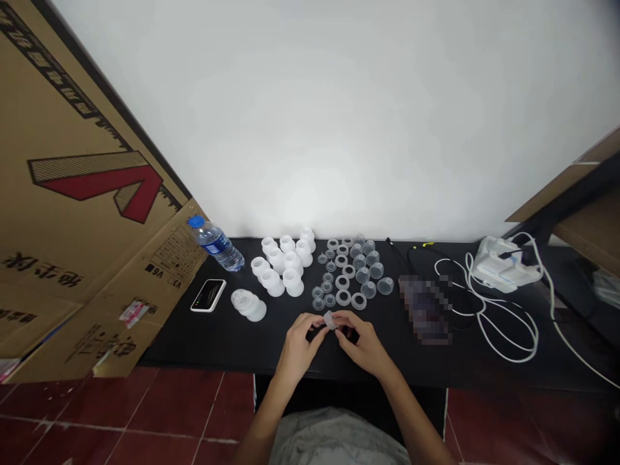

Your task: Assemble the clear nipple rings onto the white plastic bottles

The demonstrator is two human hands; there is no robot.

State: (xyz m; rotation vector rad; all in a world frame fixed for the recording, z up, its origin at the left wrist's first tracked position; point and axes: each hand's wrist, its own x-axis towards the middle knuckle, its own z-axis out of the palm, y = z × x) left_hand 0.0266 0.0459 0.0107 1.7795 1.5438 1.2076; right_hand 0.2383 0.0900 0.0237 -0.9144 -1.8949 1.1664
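Work looks pretty early from where I'm watching the feed. One white cup [256,310] near the front seems to have a clear dome on it, so I'd call that one done. Behind it, a cluster of bare-topped white cups [276,259] looks left to do, along with the loose rings [338,298], small discs [329,299] and clear domes [368,289] laid out to their right. Grip-wise, left hand [301,339] and right hand [362,347] are both pinching one translucent piece [330,320] between their fingertips, at the front of the black table [194,342]. Can't tell if it's just a ring or has something fitted in. Can't see down into the cups either. Water bottle [220,247] is blue-capped; I can't make out its fill level.
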